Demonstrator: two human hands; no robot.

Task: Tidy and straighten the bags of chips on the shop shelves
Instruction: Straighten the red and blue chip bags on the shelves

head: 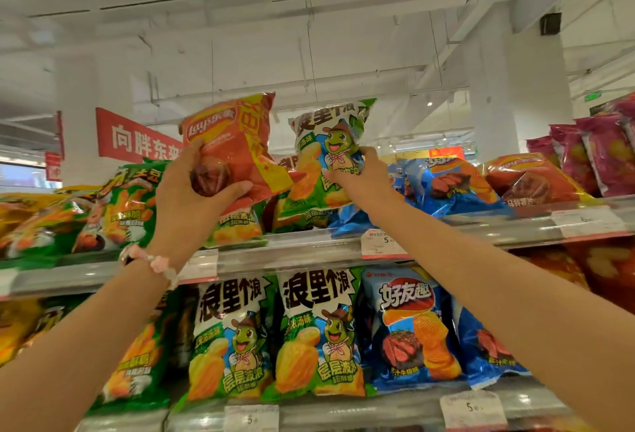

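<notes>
Right, the orange Lay's bag (237, 146) is up above the top shelf (309, 249), gripped at its lower edge by the left hand (192, 187). Beside it, the right hand (364, 174) pinches the green turtle bag (326, 156), upright among blue bags (450, 187).

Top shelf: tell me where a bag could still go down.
Top shelf is packed edge to edge. The likeliest gap lies behind the green bag in the right hand, between the green packs and blue bags. The left hand holds the orange bag above them.
</notes>
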